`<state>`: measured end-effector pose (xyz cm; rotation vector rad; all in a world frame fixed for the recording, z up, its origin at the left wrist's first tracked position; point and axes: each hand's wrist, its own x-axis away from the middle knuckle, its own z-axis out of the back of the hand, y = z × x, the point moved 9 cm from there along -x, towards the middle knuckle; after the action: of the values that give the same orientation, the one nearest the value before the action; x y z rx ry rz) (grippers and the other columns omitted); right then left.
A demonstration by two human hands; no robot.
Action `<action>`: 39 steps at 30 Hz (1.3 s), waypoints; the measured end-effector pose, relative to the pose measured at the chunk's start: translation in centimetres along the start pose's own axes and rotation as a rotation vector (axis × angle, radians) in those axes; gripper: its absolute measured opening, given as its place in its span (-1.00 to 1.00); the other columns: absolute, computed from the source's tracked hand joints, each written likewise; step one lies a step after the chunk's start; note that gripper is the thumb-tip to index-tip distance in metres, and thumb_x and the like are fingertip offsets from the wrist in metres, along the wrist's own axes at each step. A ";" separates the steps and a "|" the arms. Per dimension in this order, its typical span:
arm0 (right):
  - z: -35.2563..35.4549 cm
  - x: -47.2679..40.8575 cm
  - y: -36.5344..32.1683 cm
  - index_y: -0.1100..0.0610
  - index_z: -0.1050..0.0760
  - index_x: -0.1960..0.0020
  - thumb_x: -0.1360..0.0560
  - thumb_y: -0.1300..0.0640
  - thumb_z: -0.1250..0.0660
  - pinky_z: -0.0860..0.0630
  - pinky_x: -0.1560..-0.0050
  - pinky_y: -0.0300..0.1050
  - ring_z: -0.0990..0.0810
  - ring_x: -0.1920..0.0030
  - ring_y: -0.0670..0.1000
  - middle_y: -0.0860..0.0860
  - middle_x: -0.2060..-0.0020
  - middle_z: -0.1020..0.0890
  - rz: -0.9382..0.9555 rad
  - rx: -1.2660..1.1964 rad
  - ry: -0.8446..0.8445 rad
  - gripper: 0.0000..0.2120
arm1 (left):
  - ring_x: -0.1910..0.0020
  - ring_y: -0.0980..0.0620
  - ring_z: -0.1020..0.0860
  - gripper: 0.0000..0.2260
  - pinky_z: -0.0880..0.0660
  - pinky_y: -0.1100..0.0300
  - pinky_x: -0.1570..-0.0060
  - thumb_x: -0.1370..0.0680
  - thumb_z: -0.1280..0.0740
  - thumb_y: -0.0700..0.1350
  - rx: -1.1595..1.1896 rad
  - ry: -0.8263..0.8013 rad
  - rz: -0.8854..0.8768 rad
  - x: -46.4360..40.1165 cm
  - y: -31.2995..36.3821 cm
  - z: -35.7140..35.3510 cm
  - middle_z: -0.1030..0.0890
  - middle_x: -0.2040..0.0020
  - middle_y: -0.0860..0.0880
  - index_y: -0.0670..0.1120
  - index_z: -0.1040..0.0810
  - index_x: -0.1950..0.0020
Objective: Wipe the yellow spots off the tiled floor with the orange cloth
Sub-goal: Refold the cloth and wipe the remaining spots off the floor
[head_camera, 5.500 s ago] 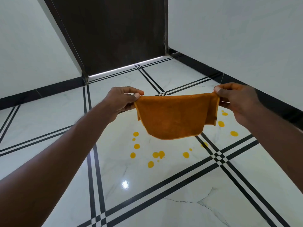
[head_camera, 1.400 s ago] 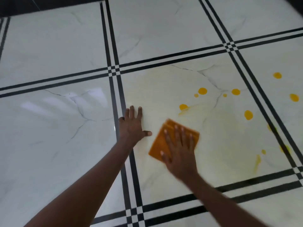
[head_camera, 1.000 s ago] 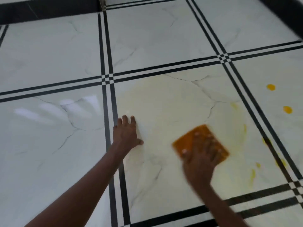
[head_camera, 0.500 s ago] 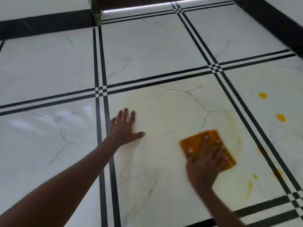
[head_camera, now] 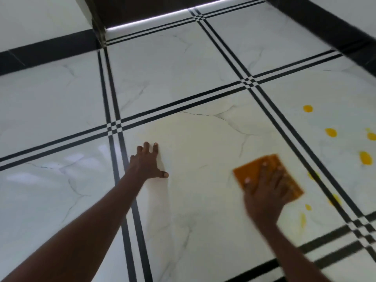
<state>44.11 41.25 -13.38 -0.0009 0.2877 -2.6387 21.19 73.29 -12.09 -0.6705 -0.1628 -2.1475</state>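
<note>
A: Several spots [head_camera: 331,132] are left, we count four clear ones on the tile at three o'clock, plus smaller streaks [head_camera: 303,219] near the stripes at four o'clock.

B: And the middle tile [head_camera: 193,143]? We see no distinct drops there, only a pale yellowish film spread across it. So we'd judge the job roughly half done: the centre needs a cleaner pass, the right tile hasn't been touched.

A: Where's the cloth [head_camera: 252,169]? Folded into a pad, flat on the floor at about four o'clock, close to the striped border [head_camera: 284,123].

B: Our right hand [head_camera: 266,190] lies spread on top of it, fingers extended, pressing down rather than gripping. It's blurred, so we read it as mid-stroke.

A: Our left hand [head_camera: 147,161] is at nine o'clock of the cloth, well apart from it, palm flat on the tile, fingers fanned, holding nothing. We'd call it a brace.

B: Now the surface. Glossy white marble-look tiles with grey veins, divided by double black lines that cross in small checkered joints [head_camera: 114,126].

A: It's shiny enough to throw back glare at nine o'clock. A slick floor, we'd guess, so the film may smear before it lifts.

B: The room: dark skirting [head_camera: 50,47] runs under white walls at eleven and one o'clock, and a dark door [head_camera: 142,7] stands at twelve, with a bright strip of light beneath it.
</note>
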 end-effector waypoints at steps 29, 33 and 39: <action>-0.4 -6.7 8.0 0.02 -0.09 -0.67 -0.61 -0.33 0.04 -0.09 -0.52 0.43 -0.19 -0.59 0.35 0.26 -0.61 -0.20 -0.003 -0.002 -0.057 -0.28 | -0.62 -0.16 0.04 0.00 -0.17 -0.18 -0.48 -0.41 -0.35 0.41 -0.063 0.140 -0.407 -0.3 17.0 1.3 0.10 -0.65 -0.10 0.08 0.12 -0.65; 1.1 6.8 8.9 0.00 0.05 -0.68 -0.63 -0.30 -0.01 -0.05 -0.55 0.41 -0.06 -0.63 0.32 0.25 -0.65 -0.08 -0.188 0.026 -0.064 -0.27 | -0.61 -0.20 0.03 0.00 -0.18 -0.23 -0.46 -0.42 -0.37 0.37 -0.068 0.133 -0.393 0.1 17.1 1.3 0.09 -0.65 -0.14 0.05 0.10 -0.65; -1.2 14.1 -3.5 -0.05 0.11 -0.68 -0.63 -0.32 -0.03 0.10 -0.60 0.34 0.14 -0.67 0.22 0.14 -0.68 0.07 0.276 -0.043 -0.222 -0.26 | -0.61 -0.19 0.04 -0.03 -0.16 -0.23 -0.47 -0.43 -0.36 0.37 -0.068 0.106 -0.417 0.1 16.7 1.5 0.08 -0.65 -0.12 0.06 0.10 -0.65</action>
<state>29.95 37.96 -14.57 -0.2484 0.2491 -2.3324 34.66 63.28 -12.75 -0.5986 -0.1856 -2.5928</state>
